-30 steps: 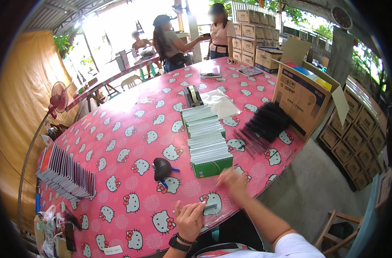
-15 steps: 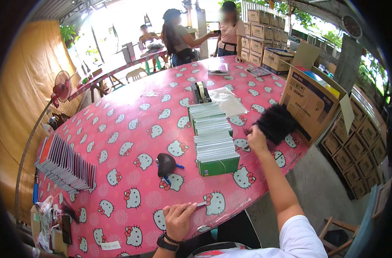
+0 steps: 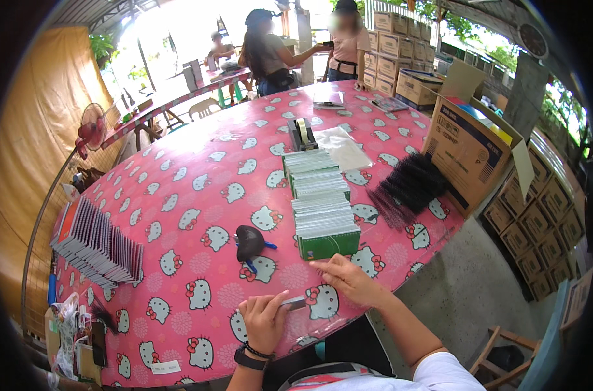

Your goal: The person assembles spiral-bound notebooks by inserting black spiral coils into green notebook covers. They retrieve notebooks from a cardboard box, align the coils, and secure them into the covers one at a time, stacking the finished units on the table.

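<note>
My left hand (image 3: 264, 320) lies low over the pink table, its fingers closed on a thin grey flat piece (image 3: 296, 303) seen nearly edge-on. To its right, my right hand (image 3: 350, 280) hovers with thumb and forefinger pinched together; whatever is between them is too small to make out. Just beyond it runs a long row of small green-covered pads (image 3: 324, 218) with white page edges. A pile of black spiral binding coils (image 3: 413, 186) lies further right. Left of the pads rests a dark rounded object (image 3: 249, 242) with blue handle ends poking out.
Spiral-bound notebooks (image 3: 98, 246) stack at the left edge. A tape dispenser (image 3: 301, 135) and a clear plastic sheet (image 3: 343, 148) sit beyond the pads. An open carton (image 3: 465, 153) stands at the right; stacked cartons (image 3: 537, 215) lie past it. Several people (image 3: 270, 58) are across the table.
My right hand has left the black coils and come back left, near my left hand. The grey piece in my left hand has tilted and shows more of its face.
</note>
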`<act>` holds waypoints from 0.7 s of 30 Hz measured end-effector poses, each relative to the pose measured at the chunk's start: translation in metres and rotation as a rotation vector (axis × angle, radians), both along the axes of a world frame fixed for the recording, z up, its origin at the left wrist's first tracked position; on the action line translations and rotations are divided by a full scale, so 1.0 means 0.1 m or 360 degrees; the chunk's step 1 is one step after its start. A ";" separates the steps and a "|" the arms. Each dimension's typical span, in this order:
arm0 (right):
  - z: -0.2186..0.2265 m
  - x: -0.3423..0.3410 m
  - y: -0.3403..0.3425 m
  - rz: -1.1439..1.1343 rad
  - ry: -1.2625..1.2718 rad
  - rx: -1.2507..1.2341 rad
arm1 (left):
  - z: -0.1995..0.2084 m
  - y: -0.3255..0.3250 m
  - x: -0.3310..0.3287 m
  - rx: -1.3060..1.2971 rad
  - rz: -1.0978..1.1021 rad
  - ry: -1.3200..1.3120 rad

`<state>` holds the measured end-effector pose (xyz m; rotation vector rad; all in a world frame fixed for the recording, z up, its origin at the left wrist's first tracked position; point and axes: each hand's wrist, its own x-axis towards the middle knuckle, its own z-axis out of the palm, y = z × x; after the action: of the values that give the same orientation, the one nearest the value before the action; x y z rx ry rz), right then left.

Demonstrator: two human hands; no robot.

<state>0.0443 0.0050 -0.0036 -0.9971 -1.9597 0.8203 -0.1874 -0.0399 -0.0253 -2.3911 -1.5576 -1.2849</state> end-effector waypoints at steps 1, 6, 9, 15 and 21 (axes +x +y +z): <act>-0.01 -0.01 -0.02 0.0018 0.0010 -0.0073 | 0.01 -0.01 -0.02 -0.0025 -0.0008 0.0028; -0.04 0.02 -0.04 0.0072 0.0152 -0.0330 | 0.08 0.10 -0.01 -0.0090 -0.0099 0.0056; -0.16 -0.03 -0.07 0.0221 0.0083 -0.0241 | 0.08 0.07 -0.03 -0.0095 -0.0108 0.0052; -0.13 -0.10 -0.12 0.0311 0.0157 -0.0230 | 0.10 0.09 0.01 -0.0155 -0.0151 0.0037; -0.15 -0.19 -0.02 0.0225 0.0073 -0.0094 | 0.01 0.09 -0.08 -0.0111 -0.0129 0.0118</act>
<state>0.0257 0.0032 -0.0186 -0.8729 -1.9937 0.9764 -0.1954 -0.0308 -0.0239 -2.5377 -1.5252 -1.1584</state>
